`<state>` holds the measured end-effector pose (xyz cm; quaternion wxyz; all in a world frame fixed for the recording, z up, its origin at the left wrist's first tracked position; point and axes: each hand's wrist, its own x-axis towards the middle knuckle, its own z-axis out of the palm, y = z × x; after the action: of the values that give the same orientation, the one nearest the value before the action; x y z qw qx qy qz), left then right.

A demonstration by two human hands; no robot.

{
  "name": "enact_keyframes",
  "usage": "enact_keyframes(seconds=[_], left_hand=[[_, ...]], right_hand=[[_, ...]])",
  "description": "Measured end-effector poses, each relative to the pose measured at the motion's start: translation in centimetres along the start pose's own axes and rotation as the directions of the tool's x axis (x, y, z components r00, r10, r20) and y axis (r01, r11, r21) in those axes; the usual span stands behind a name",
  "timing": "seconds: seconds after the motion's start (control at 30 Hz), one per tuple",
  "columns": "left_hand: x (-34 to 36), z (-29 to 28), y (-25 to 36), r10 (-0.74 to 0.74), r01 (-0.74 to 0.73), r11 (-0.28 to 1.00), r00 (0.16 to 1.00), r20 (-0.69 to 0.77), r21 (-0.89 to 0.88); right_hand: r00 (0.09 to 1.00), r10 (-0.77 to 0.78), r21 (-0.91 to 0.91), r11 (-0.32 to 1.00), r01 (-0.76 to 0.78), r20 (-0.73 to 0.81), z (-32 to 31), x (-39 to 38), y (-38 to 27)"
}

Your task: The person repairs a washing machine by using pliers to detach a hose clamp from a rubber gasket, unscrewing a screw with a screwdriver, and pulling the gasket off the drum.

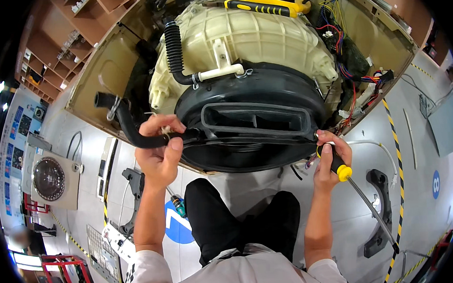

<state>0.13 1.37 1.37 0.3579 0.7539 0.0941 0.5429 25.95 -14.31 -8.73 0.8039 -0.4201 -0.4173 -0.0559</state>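
Left hand: we are pinching the black hose (145, 141) between thumb and fingers of the left hand (158, 151), close to where it is meeting the rubber seal (285, 85).
Right hand: we are curling the right hand (330, 159) around the tool (338, 163), its fingertips sitting by the seal's right end; whether they are also gripping the rim, we cannot tell.
Hose place: it is lying at the seal's left side, in front of the pale tub (277, 41), and its free end is reaching out near the cabinet (92, 77) wall.
Hose feel: we are judging it light and bendy, yet stiff enough to be keeping its curve, and probably not slippery or fragile.
Hose hold: we are favouring the stretch next to the seal, since pulling at the far end would likely be bending it.
Seal feel: we are expecting soft, springy rubber, best taken by its rim.
Tool feel: we are reckoning it rigid, its handle giving a sure hold.
Hose look: it is showing dull black, bending in an elbow and carrying a wire clamp (113, 108) near its free end.
Seal look: it is forming a broad black ring, with a long slot facing us.
Tool look: it is showing black and yellow.
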Motion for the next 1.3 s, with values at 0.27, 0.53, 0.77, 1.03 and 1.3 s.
enact_keyframes(seconds=[0.27,0.53,0.77,1.03,1.3], left_hand=[[-1.4,0.1,-0.3,0.126,-0.125,0.988,0.992,0.002,0.088],[-1.6,0.3,-0.2,0.088,-0.080,0.986,0.995,-0.047,0.148],[-3.0,-0.4,-1.0,0.111,-0.099,0.979,0.992,-0.056,0.180],[-1.0,0.9,-0.7,0.016,0.013,0.983,0.987,-0.158,0.181],[-0.6,2.6,0.5,0.043,-0.011,0.926,0.996,-0.077,0.377]], right_hand=[[1.000,-0.009,0.027,1.000,0.009,0.007,-0.1,-0.2,0.3],[0.999,0.033,-0.007,0.999,-0.033,-0.028,-0.2,0.4,-0.1],[0.994,0.090,0.031,0.996,-0.088,-0.054,0.8,0.5,-0.7],[0.993,-0.044,-0.079,0.995,0.053,0.106,-0.1,0.0,-0.5],[0.996,-0.043,0.012,0.999,0.042,0.079,-0.4,-0.4,-0.6]])
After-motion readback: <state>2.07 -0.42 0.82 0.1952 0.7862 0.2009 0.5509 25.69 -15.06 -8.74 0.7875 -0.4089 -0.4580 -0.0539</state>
